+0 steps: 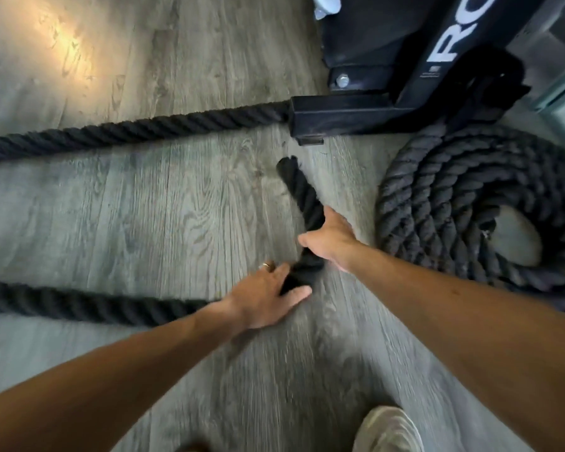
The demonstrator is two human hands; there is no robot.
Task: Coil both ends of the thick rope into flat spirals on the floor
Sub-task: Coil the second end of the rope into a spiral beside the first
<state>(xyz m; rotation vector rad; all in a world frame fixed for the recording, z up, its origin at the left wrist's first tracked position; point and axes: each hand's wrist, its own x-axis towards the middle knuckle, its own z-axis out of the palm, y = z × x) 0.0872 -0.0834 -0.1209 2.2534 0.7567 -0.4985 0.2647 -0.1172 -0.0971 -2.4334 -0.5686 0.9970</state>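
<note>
Both hands gripped the thick black rope (302,203) near its free end on the wood floor (144,207), the left hand (268,296) closed just behind the right hand (331,238), beside a finished spiral coil (463,197).

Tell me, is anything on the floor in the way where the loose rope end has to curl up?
Nothing visible. Both hands, left hand and right hand, already grip the rope end. The wood floor around it is bare; the finished coil and black rack foot sit off to the side.
</note>
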